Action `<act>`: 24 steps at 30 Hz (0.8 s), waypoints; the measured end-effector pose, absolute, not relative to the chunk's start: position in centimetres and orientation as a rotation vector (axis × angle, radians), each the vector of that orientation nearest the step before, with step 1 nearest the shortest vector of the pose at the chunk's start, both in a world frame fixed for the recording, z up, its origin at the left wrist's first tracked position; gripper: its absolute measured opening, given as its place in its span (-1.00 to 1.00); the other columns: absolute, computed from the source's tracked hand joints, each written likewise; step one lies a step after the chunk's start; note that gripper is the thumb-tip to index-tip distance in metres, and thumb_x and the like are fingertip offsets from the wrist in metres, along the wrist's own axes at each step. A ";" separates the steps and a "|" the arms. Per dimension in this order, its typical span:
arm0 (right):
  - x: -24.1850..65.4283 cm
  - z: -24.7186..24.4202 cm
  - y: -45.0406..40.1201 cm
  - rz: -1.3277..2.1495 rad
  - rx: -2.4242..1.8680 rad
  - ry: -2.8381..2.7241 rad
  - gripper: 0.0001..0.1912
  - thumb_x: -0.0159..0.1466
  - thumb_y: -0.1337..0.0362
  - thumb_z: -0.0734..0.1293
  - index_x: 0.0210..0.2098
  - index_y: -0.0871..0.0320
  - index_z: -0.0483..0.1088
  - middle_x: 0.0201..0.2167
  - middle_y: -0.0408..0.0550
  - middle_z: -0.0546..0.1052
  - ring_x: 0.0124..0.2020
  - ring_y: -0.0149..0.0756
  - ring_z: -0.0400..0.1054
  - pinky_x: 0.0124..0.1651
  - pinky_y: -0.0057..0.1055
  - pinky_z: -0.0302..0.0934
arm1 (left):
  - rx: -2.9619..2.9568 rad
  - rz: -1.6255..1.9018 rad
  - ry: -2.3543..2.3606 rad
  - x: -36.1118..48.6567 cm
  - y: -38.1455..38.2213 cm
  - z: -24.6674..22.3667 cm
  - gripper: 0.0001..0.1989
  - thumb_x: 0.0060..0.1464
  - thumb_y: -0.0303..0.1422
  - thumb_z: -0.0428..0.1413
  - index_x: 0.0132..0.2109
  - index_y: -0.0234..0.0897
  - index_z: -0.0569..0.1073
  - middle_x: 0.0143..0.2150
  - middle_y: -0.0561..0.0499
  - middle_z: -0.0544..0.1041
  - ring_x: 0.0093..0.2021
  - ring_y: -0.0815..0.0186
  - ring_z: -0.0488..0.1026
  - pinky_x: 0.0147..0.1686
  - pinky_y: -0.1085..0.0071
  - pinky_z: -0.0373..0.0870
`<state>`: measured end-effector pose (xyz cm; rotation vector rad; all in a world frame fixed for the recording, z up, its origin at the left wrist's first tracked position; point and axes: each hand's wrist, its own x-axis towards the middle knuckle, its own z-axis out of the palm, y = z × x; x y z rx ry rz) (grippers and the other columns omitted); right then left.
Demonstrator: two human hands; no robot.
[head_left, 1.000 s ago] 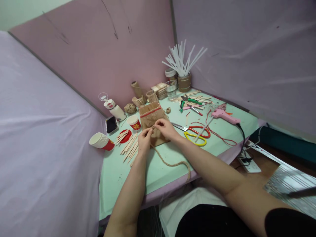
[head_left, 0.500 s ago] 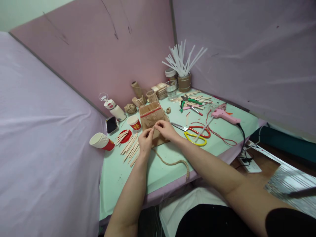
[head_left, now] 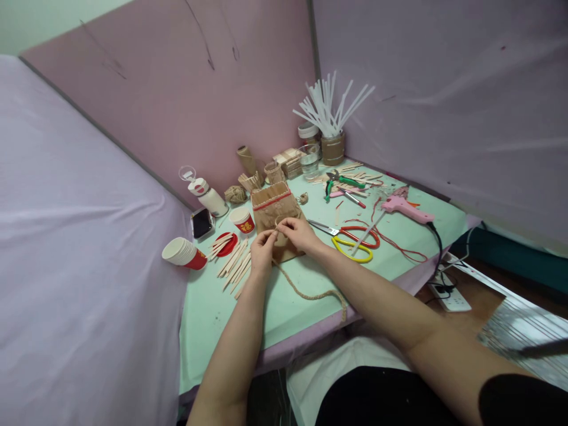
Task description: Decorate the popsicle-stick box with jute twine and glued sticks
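A brown bag-like piece (head_left: 273, 204) with a red strip near its top lies on the table at the middle. Over its lower part, my left hand (head_left: 263, 247) and my right hand (head_left: 296, 232) meet, fingertips pinched on a braided tan cord. A small loop of the cord rises between them. From beneath my left hand the cord's long tail (head_left: 306, 296) runs right to the table's front edge. Scissors (head_left: 352, 239) with red and yellow handles lie right of my right hand.
Wooden sticks (head_left: 235, 266), a red-and-white cup (head_left: 242, 220) and stacked cups (head_left: 184, 253) are at the left. A pink glue gun (head_left: 406, 208) and green-handled pliers (head_left: 341, 180) lie right. White sticks (head_left: 328, 106) stand in a jar behind.
A small loop of cord now shows above my fingertips. The cord's tail end has shifted slightly right. Both hands remain close together in nearly the same place.
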<state>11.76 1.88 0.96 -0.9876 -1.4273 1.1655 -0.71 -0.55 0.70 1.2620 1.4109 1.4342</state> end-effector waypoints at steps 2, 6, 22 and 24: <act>11.8 0.8 2.0 1.147 -0.994 -1.433 -0.81 0.14 0.17 0.25 -0.47 0.15 0.38 -0.53 -0.19 0.42 -0.46 -0.41 0.24 -0.35 -0.47 0.11 | 1.163 1.432 1.353 -0.7 -0.4 0.6 -0.76 -0.19 -0.24 0.22 -0.40 -0.33 0.47 -0.56 0.12 0.32 -0.57 0.50 0.16 -0.55 0.52 0.06; 11.8 0.4 2.3 1.080 -1.014 -1.444 -0.82 0.13 0.20 0.26 -0.47 0.16 0.42 -0.46 -0.15 0.49 -0.39 -0.38 0.30 -0.28 -0.45 0.12 | 1.037 1.416 1.253 -0.7 -0.4 0.6 -0.75 -0.25 -0.27 0.26 -0.41 -0.35 0.46 -0.60 0.16 0.24 -0.60 0.55 0.09 -0.61 0.54 -0.03; 11.7 1.2 1.4 0.820 -1.053 -1.491 -0.93 0.13 0.31 0.28 -0.44 0.17 0.39 -0.39 -0.11 0.43 -0.35 -0.39 0.29 -0.23 -0.43 0.17 | 1.178 1.571 1.345 -1.0 -0.1 0.2 -0.79 -0.18 -0.28 0.23 -0.37 -0.31 0.52 -0.44 0.04 0.48 -0.47 0.45 0.31 -0.48 0.51 0.19; 11.8 1.3 1.2 0.788 -1.042 -1.528 -0.93 0.13 0.33 0.29 -0.45 0.18 0.41 -0.42 -0.11 0.43 -0.35 -0.39 0.30 -0.22 -0.44 0.17 | 1.264 1.596 1.398 -1.2 -0.1 0.1 -0.80 -0.14 -0.27 0.21 -0.36 -0.31 0.52 -0.41 0.02 0.50 -0.41 0.39 0.36 -0.40 0.48 0.25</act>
